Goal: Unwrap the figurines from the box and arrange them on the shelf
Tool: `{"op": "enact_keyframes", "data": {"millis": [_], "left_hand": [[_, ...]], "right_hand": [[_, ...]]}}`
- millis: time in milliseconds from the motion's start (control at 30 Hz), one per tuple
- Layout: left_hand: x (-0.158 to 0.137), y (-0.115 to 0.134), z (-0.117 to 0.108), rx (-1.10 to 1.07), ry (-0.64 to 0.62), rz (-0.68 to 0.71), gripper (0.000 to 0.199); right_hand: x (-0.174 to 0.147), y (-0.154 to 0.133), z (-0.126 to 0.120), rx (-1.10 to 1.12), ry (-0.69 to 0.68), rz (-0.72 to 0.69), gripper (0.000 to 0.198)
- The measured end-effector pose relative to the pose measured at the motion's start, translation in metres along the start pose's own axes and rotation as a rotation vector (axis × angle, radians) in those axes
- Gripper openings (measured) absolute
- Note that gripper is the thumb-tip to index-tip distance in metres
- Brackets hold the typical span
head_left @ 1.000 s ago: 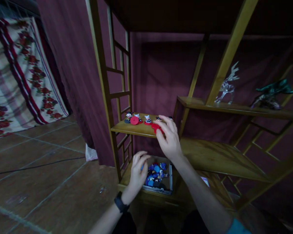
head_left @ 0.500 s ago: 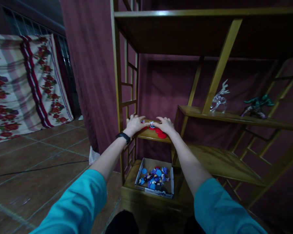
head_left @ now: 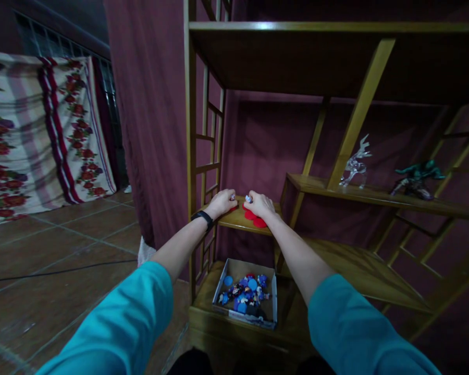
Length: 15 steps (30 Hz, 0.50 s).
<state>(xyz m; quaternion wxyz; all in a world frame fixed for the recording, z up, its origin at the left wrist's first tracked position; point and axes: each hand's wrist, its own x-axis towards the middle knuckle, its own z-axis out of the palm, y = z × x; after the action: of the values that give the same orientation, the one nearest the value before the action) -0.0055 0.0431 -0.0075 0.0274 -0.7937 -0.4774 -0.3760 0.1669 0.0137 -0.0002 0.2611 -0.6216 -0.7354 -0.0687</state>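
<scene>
On the small wooden shelf (head_left: 234,222), both my hands are closed around little figurines. My left hand (head_left: 221,202), with a black band on its wrist, pinches a small white-and-dark figurine (head_left: 233,197) above a red base that is mostly hidden. To its right, my right hand (head_left: 261,204) grips another small pale figurine (head_left: 249,199). Beneath and in front of that hand lie several flat red discs (head_left: 260,223), overlapping each other. The fingers cover the lower part of each figurine.
Below, an open cardboard box (head_left: 271,317) holds several small figurines and blue discs (head_left: 252,284). A clear deer ornament (head_left: 355,167) and a dark green figure (head_left: 418,177) stand on the right shelf (head_left: 379,199). Slatted uprights (head_left: 193,156) border the left side.
My hands have moved apart, and their fingers have closed around the figurines. The right figurine has shifted slightly right. The view has shifted slightly too.
</scene>
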Motion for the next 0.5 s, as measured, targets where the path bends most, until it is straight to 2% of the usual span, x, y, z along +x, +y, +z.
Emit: {"op": "enact_keyframes", "data": {"millis": [100,233,333,500], "left_hand": [[0.001,-0.002,-0.003,-0.132,0.190,-0.149,0.009],[0.007,-0.004,-0.004,-0.389,0.477,-0.316,0.014],[0.012,-0.003,-0.002,-0.555,0.610,-0.373,0.015],[0.011,0.016,-0.002,-0.725,0.686,-0.394,0.016]], "right_hand": [[0.003,0.003,-0.001,0.084,0.079,0.157,0.028],[0.010,0.009,-0.007,0.296,0.263,0.321,0.030],[0.014,0.011,-0.011,0.443,0.395,0.341,0.030],[0.014,0.010,-0.012,0.606,0.533,0.287,0.027]]}}
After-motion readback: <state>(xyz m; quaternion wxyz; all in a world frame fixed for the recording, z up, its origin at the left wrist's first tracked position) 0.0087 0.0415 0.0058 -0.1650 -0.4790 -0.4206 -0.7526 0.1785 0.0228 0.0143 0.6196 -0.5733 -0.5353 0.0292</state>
